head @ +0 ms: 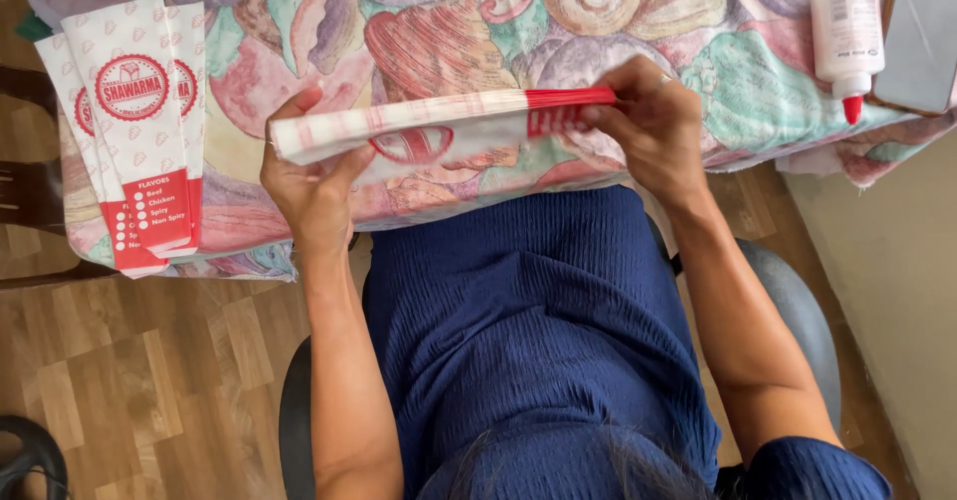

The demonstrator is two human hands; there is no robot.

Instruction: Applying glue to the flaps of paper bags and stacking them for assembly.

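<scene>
A table draped in a patterned cloth (478,21), printed with large shells in pink, green and lilac, is filling the top of the view, and its hanging edge is crossing just above the person's lap. Below it, the person in a ribbed dark blue garment (538,340) is sitting on a grey chair (802,311) over a wooden floor (150,380). Both hands are holding a stack of white-and-red paper sleeves (439,126) edge-on in the air, just in front of the table edge and above the lap; the stack is blocking sight of the cloth right behind it. The left hand (314,176) is clasping the stack's pale end, thumb on the near face and fingers curled behind. The right hand (648,126) is pinching the red-banded end, fingers wrapped over the top, a ring showing on one of them. On the cloth's left side, well apart from the hands, a fanned pile of the same paper sleeves (140,131) is lying flat, reaching to the table edge. At the far right corner a white glue bottle (847,36) with a red tip is lying beside a dark flat panel (922,36).
</scene>
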